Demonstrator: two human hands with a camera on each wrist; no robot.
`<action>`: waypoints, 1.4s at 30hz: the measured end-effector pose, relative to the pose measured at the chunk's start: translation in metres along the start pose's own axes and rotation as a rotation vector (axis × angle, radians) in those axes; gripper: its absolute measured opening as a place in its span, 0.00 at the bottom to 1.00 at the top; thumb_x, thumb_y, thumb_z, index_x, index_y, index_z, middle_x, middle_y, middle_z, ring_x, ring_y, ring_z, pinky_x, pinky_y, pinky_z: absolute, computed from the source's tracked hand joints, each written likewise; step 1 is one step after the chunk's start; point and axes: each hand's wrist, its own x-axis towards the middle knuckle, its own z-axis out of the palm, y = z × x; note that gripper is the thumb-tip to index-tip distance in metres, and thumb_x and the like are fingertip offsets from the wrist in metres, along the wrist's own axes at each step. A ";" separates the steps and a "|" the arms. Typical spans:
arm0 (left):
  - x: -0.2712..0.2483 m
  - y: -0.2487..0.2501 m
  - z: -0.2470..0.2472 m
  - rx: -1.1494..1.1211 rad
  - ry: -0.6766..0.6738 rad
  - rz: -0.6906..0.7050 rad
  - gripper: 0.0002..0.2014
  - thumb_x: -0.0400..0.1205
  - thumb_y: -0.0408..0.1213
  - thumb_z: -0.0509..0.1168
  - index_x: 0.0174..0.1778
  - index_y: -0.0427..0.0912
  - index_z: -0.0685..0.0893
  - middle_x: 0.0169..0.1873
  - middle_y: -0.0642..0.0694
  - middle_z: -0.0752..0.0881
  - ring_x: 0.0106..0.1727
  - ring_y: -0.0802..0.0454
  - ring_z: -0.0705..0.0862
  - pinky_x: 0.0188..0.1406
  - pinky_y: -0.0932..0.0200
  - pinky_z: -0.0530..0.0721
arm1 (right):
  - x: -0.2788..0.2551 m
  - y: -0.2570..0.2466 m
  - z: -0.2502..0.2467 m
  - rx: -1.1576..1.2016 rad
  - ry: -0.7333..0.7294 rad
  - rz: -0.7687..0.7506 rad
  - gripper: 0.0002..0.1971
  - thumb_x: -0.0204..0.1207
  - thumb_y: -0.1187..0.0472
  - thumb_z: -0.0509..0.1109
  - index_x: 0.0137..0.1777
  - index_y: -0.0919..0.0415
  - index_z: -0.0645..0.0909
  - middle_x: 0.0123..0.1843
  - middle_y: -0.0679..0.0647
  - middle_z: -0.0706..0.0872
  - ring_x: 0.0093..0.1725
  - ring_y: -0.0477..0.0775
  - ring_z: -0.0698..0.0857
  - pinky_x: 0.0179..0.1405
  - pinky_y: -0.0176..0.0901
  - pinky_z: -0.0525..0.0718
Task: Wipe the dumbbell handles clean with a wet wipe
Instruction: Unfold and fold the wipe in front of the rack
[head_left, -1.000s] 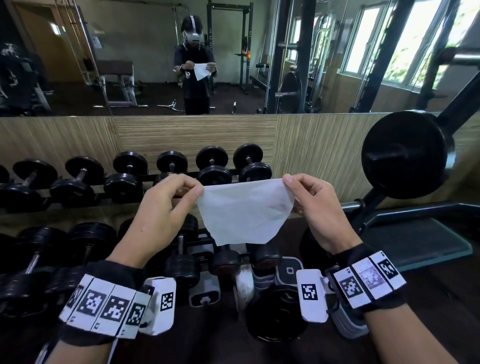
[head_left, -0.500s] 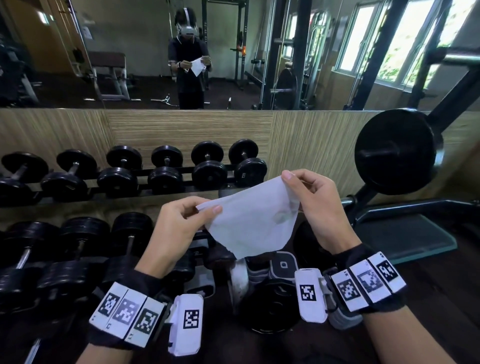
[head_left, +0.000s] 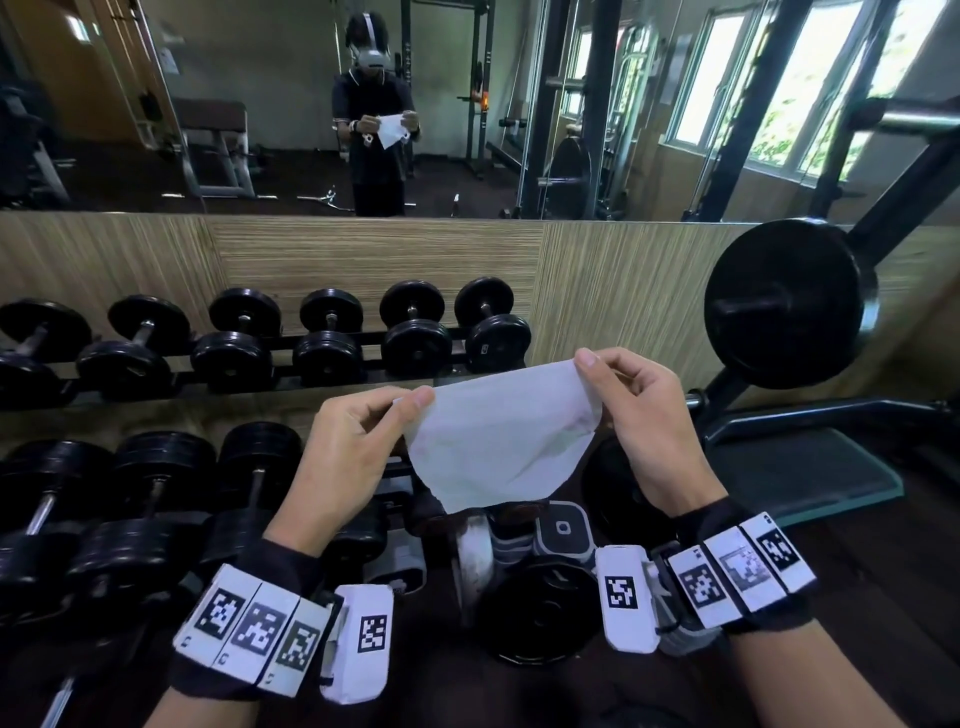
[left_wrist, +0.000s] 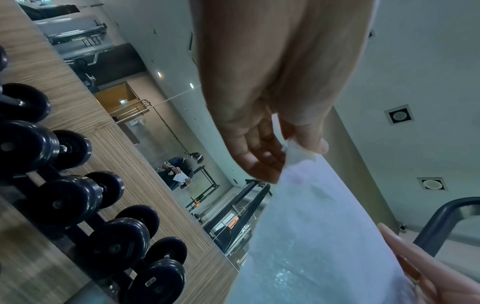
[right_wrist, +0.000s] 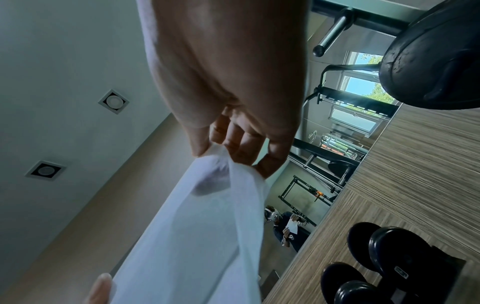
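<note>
Head view: best done by spreading the wet wipe (head_left: 498, 441) flat or folding it once into a pad before carrying it down to a dumbbell handle (head_left: 257, 480), then wrapping it round the bar and rubbing along its length, not dabbing. Held up between left hand (head_left: 353, 447) and right hand (head_left: 639, 421), above the near row of dumbbells (head_left: 156, 499) on the lower tier of the rack, touching none of them; far row of dumbbells (head_left: 332, 332) on the upper tier against the wood-panelled wall (head_left: 613, 291), large black weight plate (head_left: 784, 306) off to the right. Each hand closed in a pinch, thumb against forefinger on an upper corner, remaining fingers curled loosely behind; right corner held a little higher than the left. Sheet sagging to a point below, no handle wiped yet by the look of it. Left wrist view: thumb and fingers (left_wrist: 262, 152) nipping the wipe's (left_wrist: 319, 236) edge, nothing else in the grasp, dumbbells stacked at left well apart from the sheet. Right wrist view: the same narrow pinch, fingertips (right_wrist: 239, 152) gathering a small fold of the wipe (right_wrist: 197, 236), a dark damp-looking patch just under the grip; the opposite thumb visible at the bottom edge.
</note>
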 end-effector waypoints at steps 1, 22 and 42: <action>0.000 0.000 -0.001 -0.001 0.005 0.003 0.11 0.84 0.42 0.65 0.47 0.44 0.93 0.43 0.53 0.93 0.47 0.59 0.91 0.44 0.69 0.84 | 0.000 0.001 0.000 0.004 0.000 0.007 0.13 0.84 0.55 0.70 0.46 0.65 0.88 0.41 0.56 0.90 0.40 0.50 0.87 0.42 0.41 0.84; 0.005 0.006 -0.005 -0.080 -0.018 -0.095 0.06 0.80 0.40 0.72 0.49 0.43 0.92 0.49 0.45 0.92 0.54 0.46 0.90 0.64 0.40 0.85 | -0.005 0.004 -0.001 0.063 0.051 0.009 0.11 0.84 0.58 0.70 0.50 0.68 0.86 0.40 0.54 0.92 0.38 0.48 0.88 0.39 0.37 0.85; 0.007 0.009 -0.015 -0.058 -0.047 -0.099 0.04 0.81 0.33 0.72 0.50 0.42 0.90 0.45 0.45 0.91 0.49 0.50 0.89 0.53 0.56 0.89 | -0.008 0.012 -0.002 0.046 0.027 0.002 0.10 0.84 0.55 0.71 0.47 0.60 0.88 0.42 0.59 0.90 0.40 0.53 0.85 0.44 0.48 0.81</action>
